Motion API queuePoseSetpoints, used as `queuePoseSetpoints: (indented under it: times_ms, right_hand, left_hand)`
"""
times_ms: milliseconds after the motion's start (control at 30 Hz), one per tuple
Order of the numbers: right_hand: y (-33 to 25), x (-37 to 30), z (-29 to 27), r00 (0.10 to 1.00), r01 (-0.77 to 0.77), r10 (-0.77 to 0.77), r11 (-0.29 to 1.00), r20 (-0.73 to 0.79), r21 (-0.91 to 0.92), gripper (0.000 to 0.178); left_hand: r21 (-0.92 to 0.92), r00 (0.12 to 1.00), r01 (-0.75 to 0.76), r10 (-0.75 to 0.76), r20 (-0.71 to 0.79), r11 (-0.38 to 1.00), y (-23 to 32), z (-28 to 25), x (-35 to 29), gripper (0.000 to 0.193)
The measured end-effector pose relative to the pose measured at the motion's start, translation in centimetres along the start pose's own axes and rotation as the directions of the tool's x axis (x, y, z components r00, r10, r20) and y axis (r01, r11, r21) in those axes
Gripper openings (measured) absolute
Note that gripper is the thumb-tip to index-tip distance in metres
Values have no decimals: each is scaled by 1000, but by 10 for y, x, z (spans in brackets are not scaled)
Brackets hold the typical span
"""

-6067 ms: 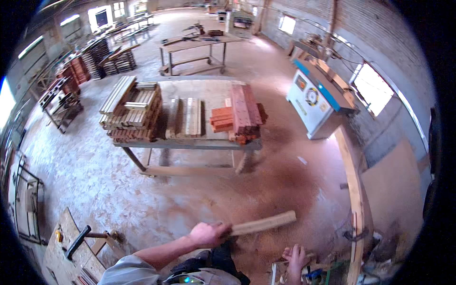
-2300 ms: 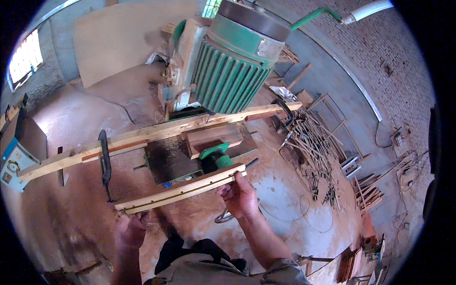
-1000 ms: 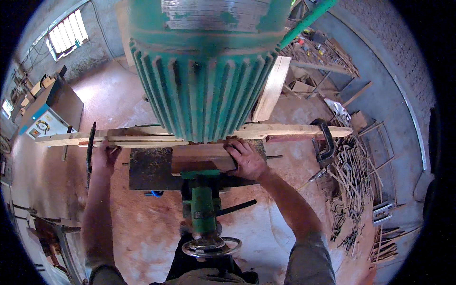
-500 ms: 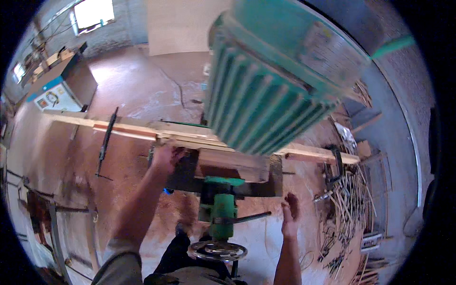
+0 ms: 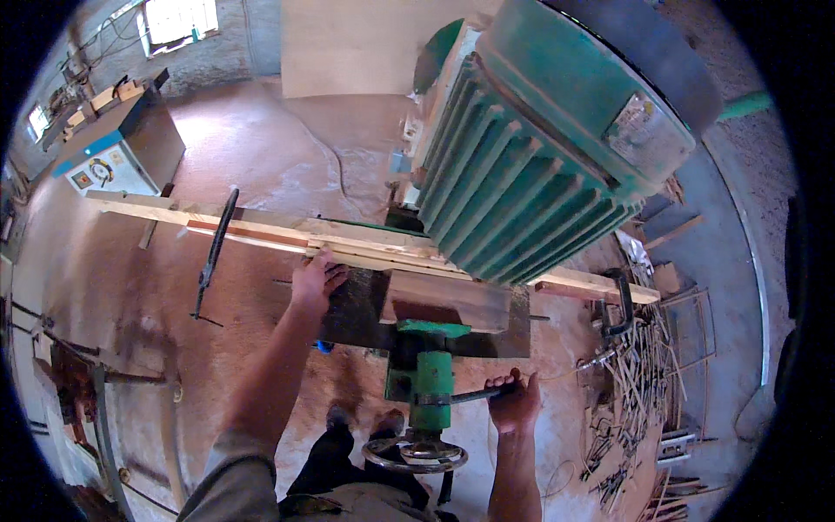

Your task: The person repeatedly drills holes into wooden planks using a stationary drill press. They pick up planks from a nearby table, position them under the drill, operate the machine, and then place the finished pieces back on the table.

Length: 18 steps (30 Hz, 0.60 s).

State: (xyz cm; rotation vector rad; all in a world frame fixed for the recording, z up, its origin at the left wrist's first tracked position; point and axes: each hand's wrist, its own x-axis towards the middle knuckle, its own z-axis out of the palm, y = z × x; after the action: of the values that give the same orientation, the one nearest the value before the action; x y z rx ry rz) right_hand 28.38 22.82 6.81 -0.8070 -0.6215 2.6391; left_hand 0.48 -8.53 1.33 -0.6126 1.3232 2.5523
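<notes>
My left hand (image 5: 320, 277) lies with its fingers stretched out against the near side of the wooden strips (image 5: 383, 258), pressing on them at the machine table's left edge. The strips run along a long pale timber beam (image 5: 278, 221). My right hand (image 5: 516, 402) is closed round the end of a dark lever (image 5: 477, 396) that comes off the green clamp column (image 5: 433, 383). Above the column, a wood block (image 5: 448, 296) sits on the near side of the strips. A large green ribbed motor (image 5: 522, 174) hangs over the beam and hides part of it.
A chrome handwheel (image 5: 416, 454) is below the column, close to my body. Clamps grip the beam at left (image 5: 215, 252) and right (image 5: 622, 304). Scrap wood sticks (image 5: 644, 383) are heaped at right. A grey cabinet machine (image 5: 130, 148) stands far left.
My right hand has moved up and left from beside the column and taken hold of the lever. My left hand stays at the strips. The whole view has shifted slightly.
</notes>
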Motion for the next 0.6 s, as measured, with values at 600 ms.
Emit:
queuePoseSetpoints:
  times_ms: [600]
  right_hand:
    - [35,-29,184,842,537,162,-178,514,-824,37]
  left_hand:
    - [204,997,-74,76,-1,976,4,-13,3,32]
